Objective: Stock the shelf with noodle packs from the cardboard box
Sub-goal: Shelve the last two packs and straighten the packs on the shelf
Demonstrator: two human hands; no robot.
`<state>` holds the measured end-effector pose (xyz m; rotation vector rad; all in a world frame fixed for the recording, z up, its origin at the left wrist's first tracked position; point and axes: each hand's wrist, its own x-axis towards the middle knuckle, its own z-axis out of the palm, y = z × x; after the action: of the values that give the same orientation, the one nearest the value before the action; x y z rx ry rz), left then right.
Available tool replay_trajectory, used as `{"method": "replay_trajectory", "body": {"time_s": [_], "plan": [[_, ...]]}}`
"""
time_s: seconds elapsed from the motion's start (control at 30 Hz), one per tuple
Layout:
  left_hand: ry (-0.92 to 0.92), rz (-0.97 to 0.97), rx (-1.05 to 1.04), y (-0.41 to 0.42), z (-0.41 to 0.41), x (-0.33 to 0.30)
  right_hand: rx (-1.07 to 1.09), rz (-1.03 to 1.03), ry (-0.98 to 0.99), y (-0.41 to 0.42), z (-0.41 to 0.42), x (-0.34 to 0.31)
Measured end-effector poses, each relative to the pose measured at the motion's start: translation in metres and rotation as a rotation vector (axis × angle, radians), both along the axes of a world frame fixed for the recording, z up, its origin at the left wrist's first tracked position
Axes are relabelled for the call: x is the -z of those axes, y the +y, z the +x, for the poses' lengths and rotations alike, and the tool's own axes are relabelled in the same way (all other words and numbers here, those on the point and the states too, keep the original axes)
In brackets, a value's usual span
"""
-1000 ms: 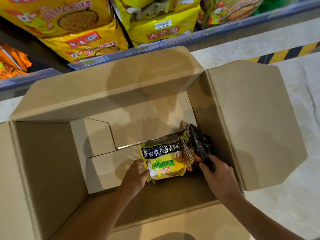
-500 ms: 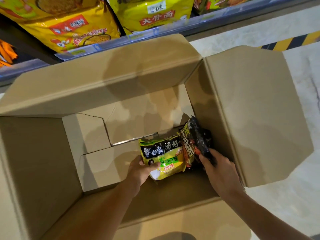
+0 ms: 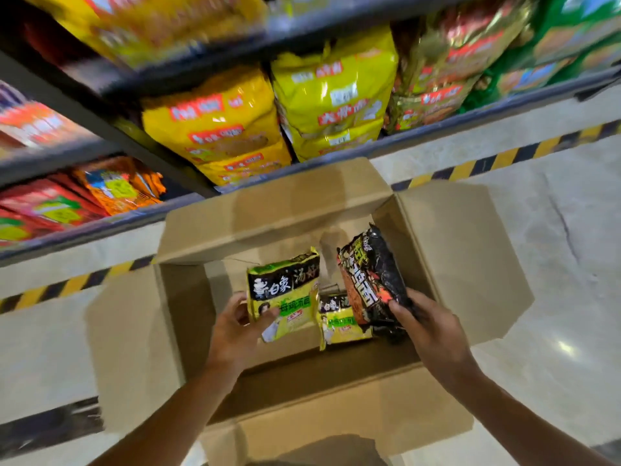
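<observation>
An open cardboard box stands on the floor below me. My left hand grips a yellow-green noodle pack by its lower edge, raised above the box. My right hand grips a black and red noodle pack at its lower right corner, also lifted. Another yellow-green pack lies on the box bottom between them, partly covered by the black one. The shelf just beyond the box holds large noodle bags.
Yellow multipacks and lime-yellow ones fill the lower shelf; red and orange packs sit at the left, green ones at the right. A black-and-yellow hazard stripe runs along the pale floor. The box flaps are spread outward.
Both hands have lifted their packs up out of the box bottom, uncovering a second yellow-green pack beneath. The view has pulled back and tilted up, showing more of the shelf.
</observation>
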<state>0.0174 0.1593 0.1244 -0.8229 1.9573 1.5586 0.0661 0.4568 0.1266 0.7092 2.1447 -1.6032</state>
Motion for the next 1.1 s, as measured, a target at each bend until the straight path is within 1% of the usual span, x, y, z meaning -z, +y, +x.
{"method": "replay_trajectory", "body": {"time_s": [0.1, 0.27, 0.3, 0.43, 0.6, 0.73, 0.83, 0.97, 1.0, 1.1], "plan": [[0.064, 0.024, 0.015, -0.035, -0.013, -0.093, 0.002, -0.026, 0.049, -0.028, -0.014, -0.079], [0.189, 0.071, 0.035, -0.076, -0.02, -0.254, 0.02, -0.04, 0.131, -0.073, -0.029, -0.231], [0.212, 0.056, 0.049, -0.084, -0.022, -0.284, 0.026, -0.04, 0.146, -0.081, -0.03, -0.261], [0.302, 0.013, 0.096, -0.134, -0.024, -0.389, 0.029, -0.029, 0.193, -0.113, -0.029, -0.37], [0.39, 0.018, 0.087, -0.191, -0.006, -0.496, -0.022, -0.025, 0.267, -0.146, -0.011, -0.476], [0.421, 0.07, 0.083, -0.229, 0.013, -0.556, -0.042, -0.067, 0.306, -0.17, 0.001, -0.543], [0.48, 0.096, 0.022, -0.26, 0.027, -0.57, -0.065, -0.062, 0.355, -0.179, 0.004, -0.576], [0.573, 0.08, -0.072, -0.274, 0.061, -0.615, -0.131, -0.105, 0.43, -0.191, 0.005, -0.617], [0.586, 0.067, -0.097, -0.279, 0.07, -0.618, -0.135, -0.135, 0.442, -0.193, 0.004, -0.625], [0.629, 0.025, -0.161, -0.273, 0.101, -0.652, -0.187, -0.184, 0.482, -0.195, -0.001, -0.642]]}}
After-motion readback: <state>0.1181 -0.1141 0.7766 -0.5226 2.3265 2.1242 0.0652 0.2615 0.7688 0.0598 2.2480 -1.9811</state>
